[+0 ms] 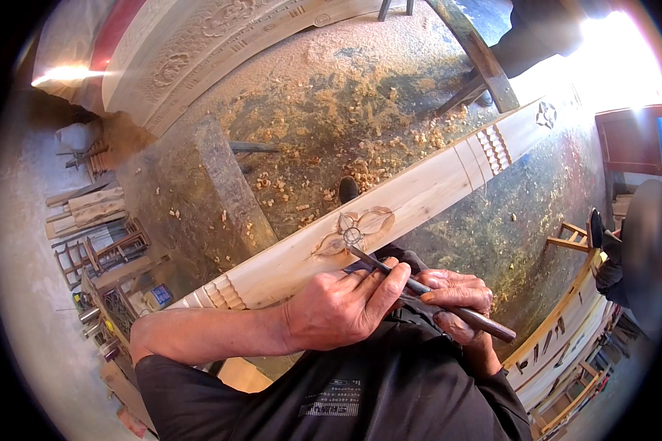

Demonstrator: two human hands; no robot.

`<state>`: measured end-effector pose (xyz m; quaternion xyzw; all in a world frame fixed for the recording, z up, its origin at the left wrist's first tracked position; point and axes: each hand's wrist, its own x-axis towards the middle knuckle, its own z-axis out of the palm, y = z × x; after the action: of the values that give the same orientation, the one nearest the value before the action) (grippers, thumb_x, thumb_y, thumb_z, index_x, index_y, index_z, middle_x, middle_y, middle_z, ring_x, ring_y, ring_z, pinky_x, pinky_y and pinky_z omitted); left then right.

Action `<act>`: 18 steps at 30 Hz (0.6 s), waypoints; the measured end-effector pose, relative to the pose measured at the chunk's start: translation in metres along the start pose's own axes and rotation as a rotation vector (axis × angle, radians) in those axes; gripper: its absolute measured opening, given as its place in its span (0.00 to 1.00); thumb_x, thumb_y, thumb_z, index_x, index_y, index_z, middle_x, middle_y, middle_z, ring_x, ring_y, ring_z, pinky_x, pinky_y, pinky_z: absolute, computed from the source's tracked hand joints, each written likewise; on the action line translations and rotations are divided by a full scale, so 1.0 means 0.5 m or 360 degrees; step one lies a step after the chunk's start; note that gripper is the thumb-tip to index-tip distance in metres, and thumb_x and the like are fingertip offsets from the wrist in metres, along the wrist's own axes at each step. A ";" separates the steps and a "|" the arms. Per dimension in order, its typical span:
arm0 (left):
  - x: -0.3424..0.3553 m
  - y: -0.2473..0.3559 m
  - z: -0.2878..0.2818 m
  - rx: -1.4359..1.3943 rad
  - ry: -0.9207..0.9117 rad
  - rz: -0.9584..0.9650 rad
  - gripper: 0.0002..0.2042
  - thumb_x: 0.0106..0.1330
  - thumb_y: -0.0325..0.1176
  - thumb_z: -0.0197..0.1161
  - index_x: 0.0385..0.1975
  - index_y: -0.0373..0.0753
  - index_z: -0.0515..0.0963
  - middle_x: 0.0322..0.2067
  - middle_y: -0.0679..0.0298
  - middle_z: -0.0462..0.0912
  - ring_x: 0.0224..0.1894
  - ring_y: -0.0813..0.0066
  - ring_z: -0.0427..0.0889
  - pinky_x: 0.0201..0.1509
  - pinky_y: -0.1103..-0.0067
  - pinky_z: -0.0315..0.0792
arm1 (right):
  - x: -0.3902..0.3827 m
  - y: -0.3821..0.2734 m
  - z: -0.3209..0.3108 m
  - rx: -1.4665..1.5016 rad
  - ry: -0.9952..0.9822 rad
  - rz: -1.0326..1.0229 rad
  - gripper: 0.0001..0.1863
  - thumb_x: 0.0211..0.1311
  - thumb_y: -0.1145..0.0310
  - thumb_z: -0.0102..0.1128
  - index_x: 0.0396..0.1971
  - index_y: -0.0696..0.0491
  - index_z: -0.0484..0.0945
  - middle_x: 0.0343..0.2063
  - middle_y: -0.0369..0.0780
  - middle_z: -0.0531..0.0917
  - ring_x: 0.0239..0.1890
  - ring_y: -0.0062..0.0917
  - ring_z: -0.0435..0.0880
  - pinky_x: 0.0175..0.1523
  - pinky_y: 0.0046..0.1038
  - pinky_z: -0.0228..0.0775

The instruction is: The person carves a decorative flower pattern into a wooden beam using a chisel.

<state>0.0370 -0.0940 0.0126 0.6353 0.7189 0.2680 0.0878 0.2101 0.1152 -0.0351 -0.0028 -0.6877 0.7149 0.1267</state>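
Note:
A long pale wooden board (434,192) runs slantwise in front of me, from the lower left to the upper right. Carved petals (375,222) surround a round flower centre (352,236) on its face. The tip of a carving chisel (493,325) with a dark wooden handle touches the board at the lower edge of that centre. My left hand (338,307) is closed round the chisel's front part, close to the board. Farther back, my right hand (460,298) grips the handle, whose end sticks out past the fingers.
Wood shavings (360,158) litter the floor. A wooden trestle beam (232,184) stands left of the board, and another trestle (478,55) is at the far end. A large carved panel (176,59) leans far left. Several tools (541,345) lie on a bench at right, near another person (614,275).

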 end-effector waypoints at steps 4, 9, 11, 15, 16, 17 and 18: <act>-0.001 -0.002 0.008 0.0067 0.0093 0.0058 0.25 0.71 0.32 0.75 0.62 0.22 0.77 0.40 0.52 0.91 0.31 0.68 0.92 0.30 0.74 0.82 | -0.014 0.009 0.007 0.0032 0.0037 0.0026 0.19 0.65 0.62 0.72 0.48 0.62 0.92 0.45 0.55 0.92 0.51 0.50 0.94 0.62 0.47 0.84; -0.012 0.005 -0.011 0.0299 0.0110 0.0142 0.22 0.70 0.32 0.76 0.57 0.24 0.82 0.26 0.63 0.84 0.24 0.76 0.83 0.24 0.78 0.71 | -0.010 0.008 0.032 0.0144 0.0119 0.0190 0.25 0.68 0.55 0.73 0.47 0.65 0.91 0.43 0.55 0.94 0.50 0.49 0.95 0.62 0.46 0.85; -0.015 0.007 -0.017 0.0421 0.0134 0.0216 0.20 0.70 0.32 0.75 0.55 0.24 0.83 0.23 0.66 0.81 0.23 0.79 0.79 0.23 0.79 0.68 | 0.002 -0.006 0.033 0.0129 0.0088 0.0202 0.27 0.67 0.53 0.72 0.46 0.66 0.91 0.41 0.56 0.94 0.48 0.48 0.96 0.59 0.43 0.87; -0.014 0.008 -0.022 0.0415 0.0063 0.0306 0.17 0.71 0.28 0.70 0.55 0.24 0.84 0.24 0.66 0.82 0.24 0.79 0.80 0.26 0.80 0.71 | -0.004 -0.023 0.008 -0.0156 -0.0079 -0.0002 0.22 0.63 0.60 0.69 0.49 0.62 0.91 0.42 0.53 0.93 0.44 0.47 0.96 0.55 0.42 0.89; -0.013 0.009 -0.022 0.0411 0.0051 0.0320 0.17 0.71 0.26 0.68 0.56 0.24 0.84 0.24 0.66 0.82 0.24 0.79 0.80 0.27 0.80 0.73 | -0.006 -0.025 0.008 -0.0169 -0.0042 -0.0018 0.21 0.63 0.61 0.69 0.49 0.62 0.91 0.41 0.53 0.94 0.44 0.46 0.96 0.54 0.42 0.89; -0.012 0.010 -0.023 0.0407 0.0040 0.0333 0.16 0.71 0.25 0.67 0.56 0.24 0.84 0.24 0.66 0.82 0.25 0.78 0.81 0.28 0.80 0.74 | -0.008 -0.030 0.009 -0.0182 -0.0005 -0.0035 0.21 0.62 0.62 0.68 0.49 0.62 0.91 0.41 0.52 0.94 0.43 0.46 0.97 0.54 0.41 0.89; -0.011 0.009 -0.024 0.0408 0.0053 0.0334 0.17 0.70 0.25 0.67 0.56 0.24 0.84 0.25 0.66 0.82 0.25 0.78 0.81 0.29 0.80 0.75 | -0.009 -0.032 0.009 -0.0194 0.0032 -0.0052 0.21 0.62 0.62 0.68 0.48 0.61 0.91 0.40 0.52 0.94 0.43 0.46 0.97 0.53 0.41 0.89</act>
<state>0.0364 -0.1021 0.0238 0.7084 0.6782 0.1924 -0.0345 0.2166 0.1102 -0.0198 -0.0064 -0.7286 0.6695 0.1448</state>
